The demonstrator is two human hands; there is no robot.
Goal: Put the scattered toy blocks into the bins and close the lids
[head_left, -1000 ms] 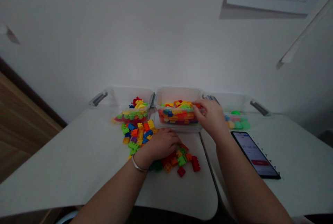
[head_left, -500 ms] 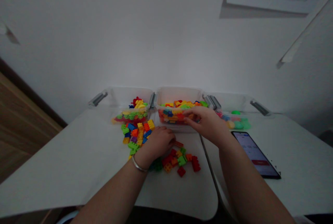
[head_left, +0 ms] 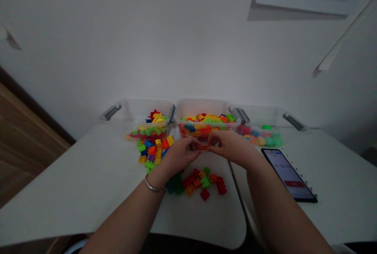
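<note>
Between my two hands is a long red toy brick (head_left: 202, 148), its hollow underside facing me. My left hand (head_left: 180, 152), with a bangle at the wrist, pinches its left end. The fingers of my right hand (head_left: 228, 145) close on its right end. Just below them lies a loose group of red, orange and green bricks (head_left: 205, 182) on the white table (head_left: 200, 218). A mixed heap of bricks (head_left: 151, 151) sits left of my left hand, which partly hides it. Behind my hands stands a clear box (head_left: 203, 102) of bricks.
A second clear box (head_left: 147, 104) with colourful pieces stands at the back left, and a third (head_left: 262, 111) with rounded pieces at the back right. A phone (head_left: 290, 175) lies right of my right forearm. A dark seam (head_left: 240, 195) runs through the tabletop.
My left hand has lifted the red brick up and away from the table. My right hand has come down from the middle box and now grips the brick's other end.
</note>
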